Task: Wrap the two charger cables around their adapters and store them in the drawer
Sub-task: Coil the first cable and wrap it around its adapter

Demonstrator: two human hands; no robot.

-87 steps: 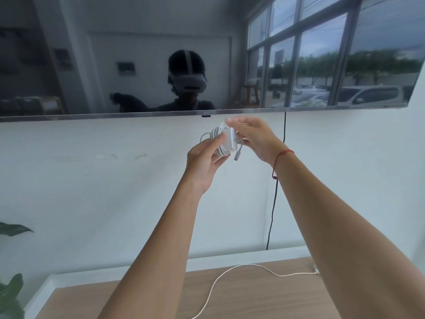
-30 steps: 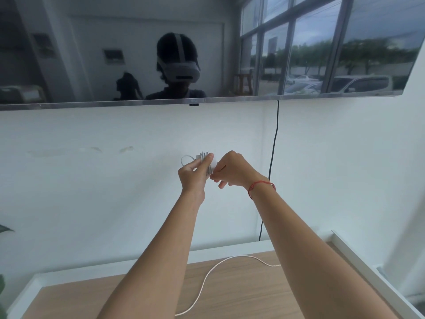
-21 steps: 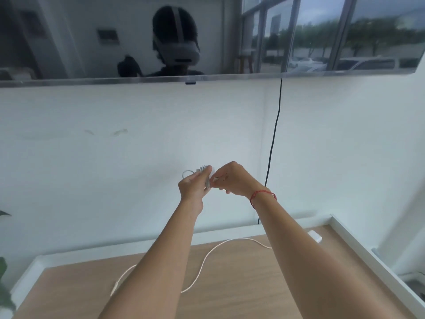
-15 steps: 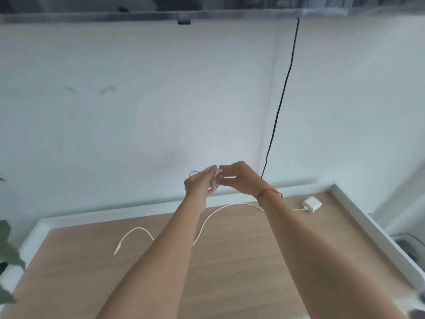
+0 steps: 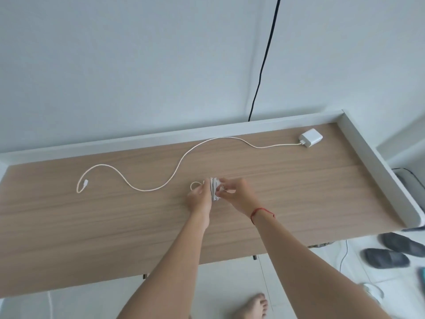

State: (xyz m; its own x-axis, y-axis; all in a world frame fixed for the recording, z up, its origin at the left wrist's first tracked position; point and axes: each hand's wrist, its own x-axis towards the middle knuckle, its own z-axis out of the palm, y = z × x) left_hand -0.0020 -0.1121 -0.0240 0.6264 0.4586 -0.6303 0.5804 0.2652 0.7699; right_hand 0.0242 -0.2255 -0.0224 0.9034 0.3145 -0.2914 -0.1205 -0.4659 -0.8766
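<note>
wrapped charger: a white adapter with its cable wound round it (image 5: 215,189), held between both hands over the middle of the desk; whether it touches the wood i cannot tell
stray loop: a small loop of the same cable (image 5: 195,185) sticks out to the left of the bundle, just above the left thumb
left hand: (image 5: 199,199) grips the left side of the bundle, fingers curled against the windings
right hand: (image 5: 236,194) pinches the right side of the bundle with its fingertips, fingers bent in; a red string bracelet (image 5: 262,211) sits on the wrist
second adapter: a white block (image 5: 310,139) lying flat at the far right corner of the desk, well apart from the hands
loose cable: (image 5: 220,137) plugged into the second adapter, unwound, snaking left across the wood in two wide bends
connector: the loose cable's free end (image 5: 85,182) lies on the left part of the desk
desk: light wood top (image 5: 92,226) with a raised white rim (image 5: 368,162) along the back and right side
black cord: (image 5: 264,58) hangs down the white wall and goes behind the back rim
floor: dark slippers (image 5: 386,257) to the right of the desk, one bare foot (image 5: 255,307) below the near edge
</note>
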